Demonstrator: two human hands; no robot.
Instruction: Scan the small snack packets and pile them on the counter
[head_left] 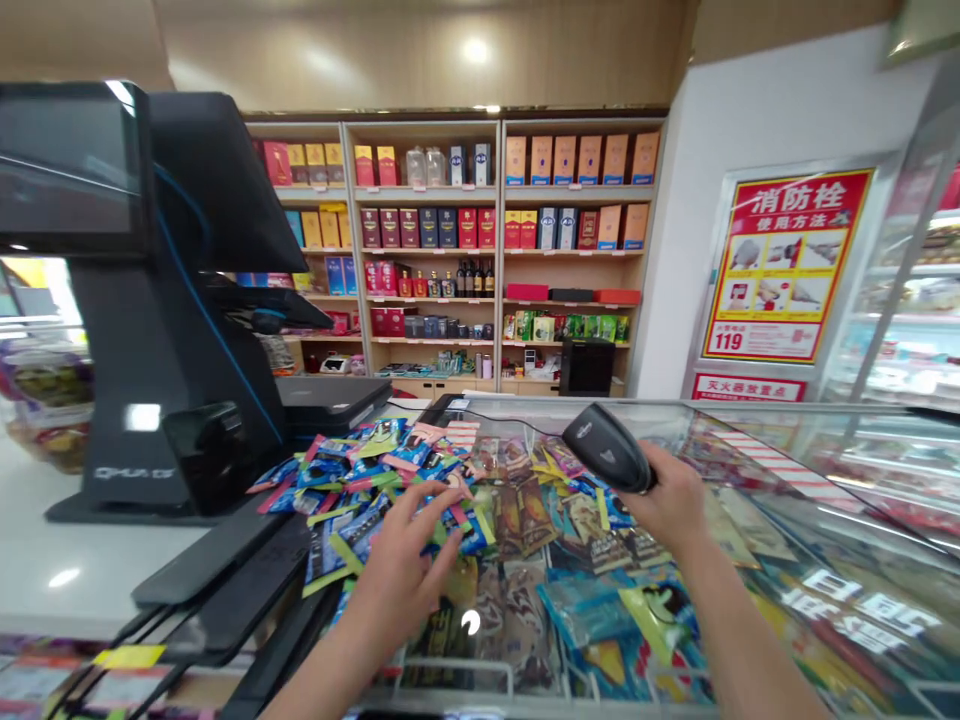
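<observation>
My right hand [670, 497] is wrapped round the handle of a black barcode scanner [609, 447], whose head points left over a heap of small colourful snack packets [375, 470] on a glass counter top [750, 440]. My left hand [409, 560] reaches forward over the near edge of the heap with fingers spread, fingertips touching the blue packets. Nothing is held in it.
A black till with two screens [150, 250] stands at the left on a white counter [45, 560], with a keyboard [225, 590] in front. Under the glass lie more packets. Shelves of boxed goods [450, 230] fill the back wall; a red and yellow poster [784, 265] hangs at the right.
</observation>
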